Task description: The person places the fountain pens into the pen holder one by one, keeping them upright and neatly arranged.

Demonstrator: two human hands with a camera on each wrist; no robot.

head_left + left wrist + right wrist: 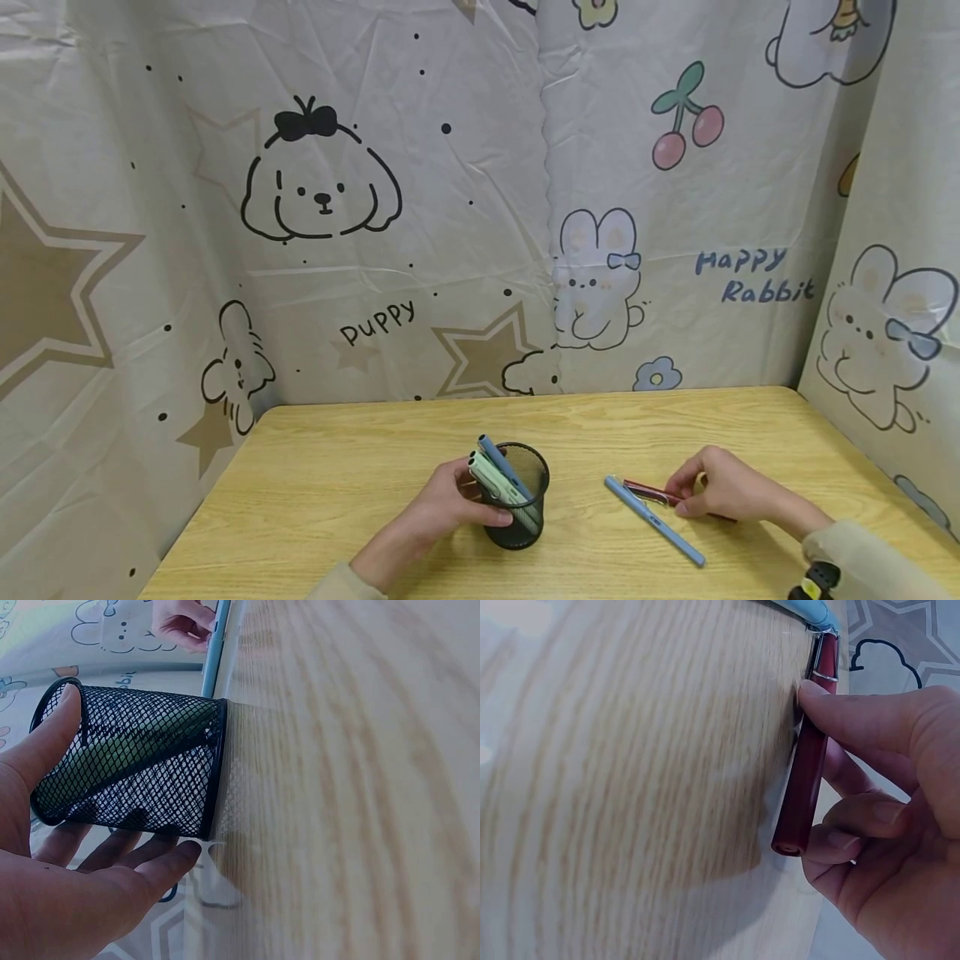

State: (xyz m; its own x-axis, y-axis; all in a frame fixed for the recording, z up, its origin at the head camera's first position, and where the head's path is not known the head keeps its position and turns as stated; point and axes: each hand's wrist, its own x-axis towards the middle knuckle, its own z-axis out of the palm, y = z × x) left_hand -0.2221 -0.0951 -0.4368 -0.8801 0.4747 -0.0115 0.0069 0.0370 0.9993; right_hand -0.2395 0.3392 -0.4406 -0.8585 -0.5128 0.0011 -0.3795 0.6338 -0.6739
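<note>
My left hand (444, 505) grips a black mesh pen holder (516, 533) that stands upright on the table. In the left wrist view the thumb lies over one side of the mesh pen holder (142, 761) and the fingers curl along the other. Light green pens (495, 478) and a blue pen (504, 464) lean inside it. To the right, my right hand (726, 487) pinches a dark red pen (804, 780) between thumb and fingers, close over the tabletop. A second blue pen (656, 523) lies on the table, its upper end beside the red pen's clip end.
The wood-grain table (360, 467) carries all of these things. Behind it and at both sides hangs a pale curtain (465, 200) printed with cartoon animals and stars. A dark wristband (816, 580) shows at the right sleeve.
</note>
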